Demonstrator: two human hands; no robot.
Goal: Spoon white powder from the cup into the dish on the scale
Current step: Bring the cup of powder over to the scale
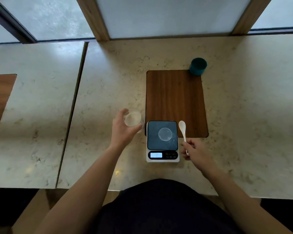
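Observation:
A clear glass cup (134, 119) with white powder in it stands just left of the scale, and my left hand (122, 130) is wrapped around its left side. The kitchen scale (162, 141) has a dark square platform and a lit display at its front. A small clear round dish (165, 134) sits in the middle of the platform and looks empty. My right hand (195, 152) pinches the handle of a white spoon (183, 129) to the right of the scale. The spoon's bowl points away from me and holds no visible powder.
A dark wooden board (175, 97) lies behind the scale on the marble counter (108, 81). A teal cup (197, 66) stands at the board's far right corner. A seam splits the counter at the left, and another wooden board (0, 98) lies at the far left.

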